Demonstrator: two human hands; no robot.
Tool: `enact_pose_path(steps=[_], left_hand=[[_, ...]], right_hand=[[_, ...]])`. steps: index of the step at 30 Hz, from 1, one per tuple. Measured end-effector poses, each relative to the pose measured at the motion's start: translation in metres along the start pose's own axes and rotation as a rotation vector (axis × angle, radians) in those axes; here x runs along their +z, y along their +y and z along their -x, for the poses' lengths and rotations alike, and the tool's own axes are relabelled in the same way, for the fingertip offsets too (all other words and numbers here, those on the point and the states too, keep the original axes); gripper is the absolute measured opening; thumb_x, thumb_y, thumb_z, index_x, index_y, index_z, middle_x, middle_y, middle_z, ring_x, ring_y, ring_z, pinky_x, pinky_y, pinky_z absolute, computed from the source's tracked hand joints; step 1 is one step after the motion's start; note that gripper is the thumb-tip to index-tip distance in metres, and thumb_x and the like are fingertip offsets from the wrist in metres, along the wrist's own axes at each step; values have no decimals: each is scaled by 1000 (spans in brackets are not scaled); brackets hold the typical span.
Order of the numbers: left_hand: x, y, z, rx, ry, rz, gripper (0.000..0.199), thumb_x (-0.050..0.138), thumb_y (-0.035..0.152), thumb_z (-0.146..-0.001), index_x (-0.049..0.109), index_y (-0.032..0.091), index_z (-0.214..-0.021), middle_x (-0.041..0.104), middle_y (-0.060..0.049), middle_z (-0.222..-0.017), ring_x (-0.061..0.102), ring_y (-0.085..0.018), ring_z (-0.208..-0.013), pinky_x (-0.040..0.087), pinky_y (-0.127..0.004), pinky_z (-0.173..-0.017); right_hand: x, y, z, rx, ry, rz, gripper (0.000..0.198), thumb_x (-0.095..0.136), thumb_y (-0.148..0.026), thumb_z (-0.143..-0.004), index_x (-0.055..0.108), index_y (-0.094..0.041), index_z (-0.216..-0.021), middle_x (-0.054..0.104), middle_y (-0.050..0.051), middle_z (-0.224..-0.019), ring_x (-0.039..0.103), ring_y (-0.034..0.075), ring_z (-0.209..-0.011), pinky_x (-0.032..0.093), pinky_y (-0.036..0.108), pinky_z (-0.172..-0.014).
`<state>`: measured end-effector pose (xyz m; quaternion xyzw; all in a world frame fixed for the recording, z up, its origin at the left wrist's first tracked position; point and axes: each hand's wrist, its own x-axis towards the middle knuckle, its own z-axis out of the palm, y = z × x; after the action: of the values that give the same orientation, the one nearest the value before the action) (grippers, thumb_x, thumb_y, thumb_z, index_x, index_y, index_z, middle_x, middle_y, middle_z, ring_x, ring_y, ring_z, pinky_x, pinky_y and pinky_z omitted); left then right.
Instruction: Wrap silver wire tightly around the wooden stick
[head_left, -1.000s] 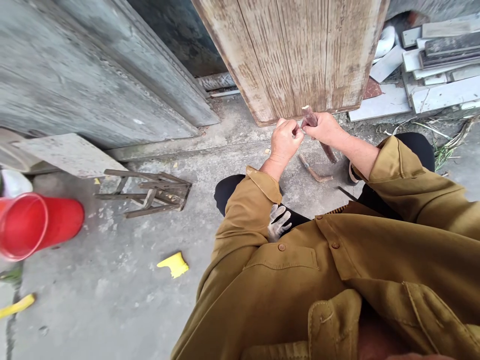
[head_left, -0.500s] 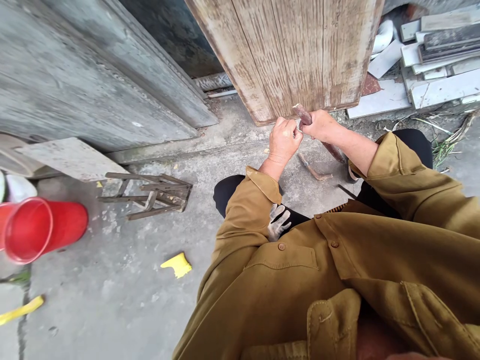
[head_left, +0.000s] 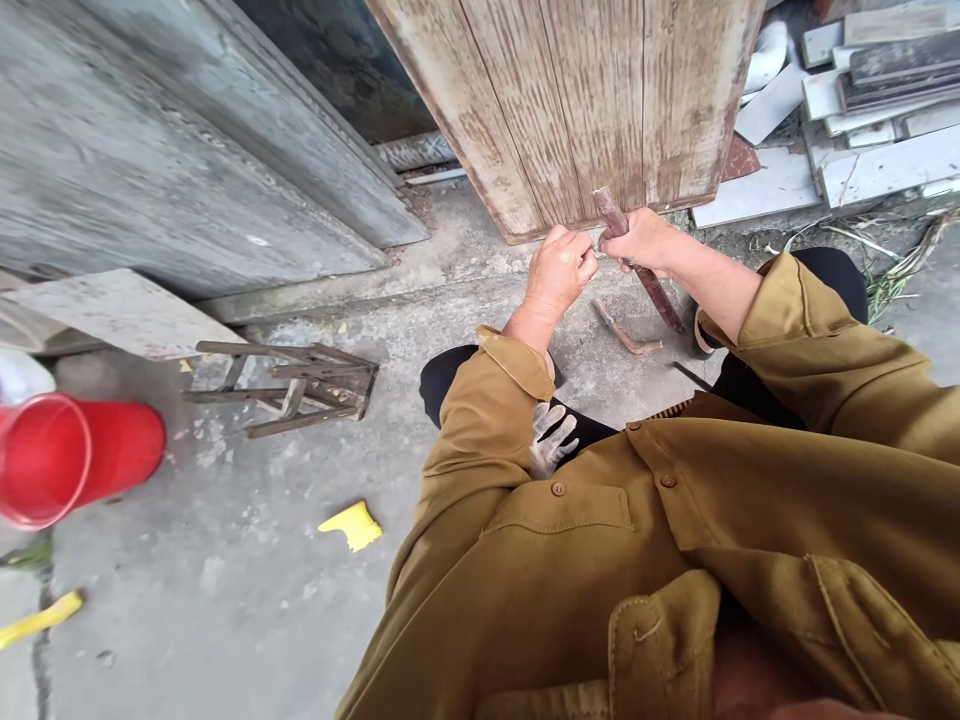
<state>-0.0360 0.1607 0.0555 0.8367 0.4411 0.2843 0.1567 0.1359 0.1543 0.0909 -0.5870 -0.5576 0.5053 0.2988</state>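
Note:
In the head view, my right hand (head_left: pixel 637 240) is wrapped round a reddish-brown wooden stick (head_left: pixel 657 296). The stick slants, its pale cut end up by the planks and its lower end near my right foot. Close beside it, my left hand (head_left: pixel 559 265) is closed with the fingers curled in. Whatever it pinches, if anything, is too small or hidden to make out. A short bent stick (head_left: pixel 626 330) lies on the concrete below my hands. A whitish glove (head_left: pixel 553 437) rests at my lap, partly covered by my sleeve.
A wooden plank panel (head_left: pixel 592 110) leans just beyond my hands. Stacked boards and tiles (head_left: pixel 885 130) lie at the right. To the left are a small wooden stool on its side (head_left: pixel 292 385), a red bucket (head_left: pixel 120 450) and yellow pieces, one boot-shaped (head_left: pixel 354 525).
The stick in my right hand has turned slightly more upright, and more of its lower part shows. My left hand stays closed beside it. The view has shifted a little.

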Motion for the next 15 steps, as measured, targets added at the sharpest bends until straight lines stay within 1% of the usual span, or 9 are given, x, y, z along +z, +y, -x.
enact_pose_path(steps=[2, 5, 10, 15], left_hand=[[1, -2, 0, -9, -3, -1, 20, 56, 13, -87, 53, 20, -69, 61, -5, -72, 61, -24, -92, 49, -40, -88], [2, -2, 0, -24, -2, -7, 19, 57, 11, -86, 54, 20, -69, 60, -5, -72, 60, -24, -93, 49, -39, -89], [3, 1, -1, -42, -12, -21, 18, 55, 10, -86, 55, 20, -70, 59, -6, -73, 60, -25, -98, 49, -40, -93], [4, 1, 0, -34, 42, -2, 17, 57, 14, -87, 55, 20, -71, 59, -5, -74, 60, -24, -97, 49, -40, -95]], right_hand=[[2, 2, -2, 3, -7, -32, 17, 74, -21, -70, 56, -21, -69, 45, 0, -50, 53, 18, -57, 52, 36, -56], [3, 1, -3, 23, -25, -34, 17, 73, -24, -71, 57, -21, -68, 45, 0, -48, 53, 18, -53, 51, 36, -52], [1, -2, -6, 65, -40, 39, 14, 73, -23, -69, 60, -19, -66, 49, 2, -48, 59, 22, -57, 49, 35, -53], [-1, -4, -8, 87, -57, 50, 14, 74, -21, -68, 61, -18, -64, 48, 2, -46, 56, 20, -53, 46, 35, -50]])
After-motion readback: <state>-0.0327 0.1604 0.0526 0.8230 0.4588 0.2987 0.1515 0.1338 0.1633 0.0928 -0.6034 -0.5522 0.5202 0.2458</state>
